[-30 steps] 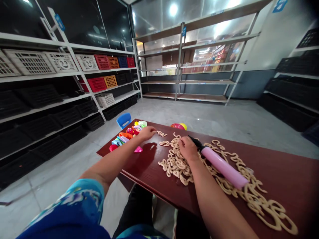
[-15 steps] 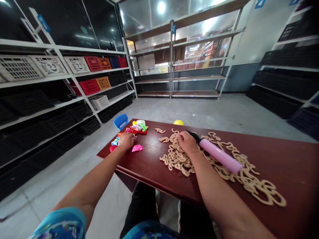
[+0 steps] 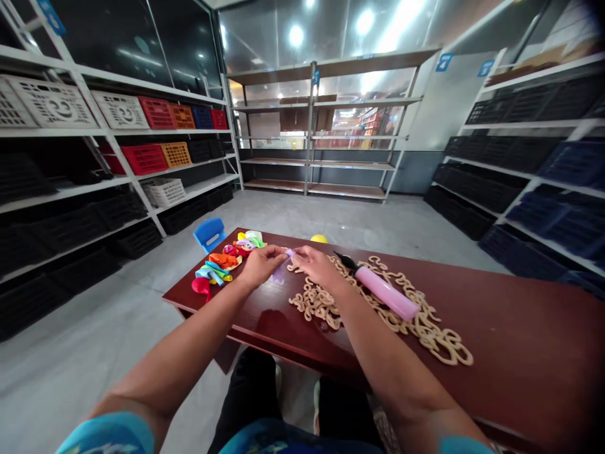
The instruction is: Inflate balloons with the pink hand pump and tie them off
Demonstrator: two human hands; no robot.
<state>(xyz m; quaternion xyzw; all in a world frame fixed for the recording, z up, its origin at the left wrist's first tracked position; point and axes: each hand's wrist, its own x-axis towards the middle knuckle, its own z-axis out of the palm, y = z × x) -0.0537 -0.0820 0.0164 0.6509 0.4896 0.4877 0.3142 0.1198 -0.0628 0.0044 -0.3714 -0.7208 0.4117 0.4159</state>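
My left hand (image 3: 262,265) and my right hand (image 3: 316,265) meet above the table, with the fingertips of both pinched on a light purple balloon (image 3: 290,253). Its limp, see-through purple part seems to hang below the fingers. Left of my left hand lies a row of limp balloons (image 3: 221,260) in red, blue, orange, green and other colours. By my right hand a heap of tan, curled strips (image 3: 312,299) spreads to the right. A pink hand pump (image 3: 386,293) with a black end rests on the strips.
The dark red table (image 3: 269,315) has a blue chair (image 3: 209,233) at its far left corner. A yellow round thing (image 3: 319,239) shows past the far edge. Shelves with crates (image 3: 142,159) line the left side, and dark crates (image 3: 501,189) stand at the right.
My left hand has come away from the balloon pile and my right hand from the tan strips. Both now meet on the purple balloon. The pink balloon on the table no longer shows.
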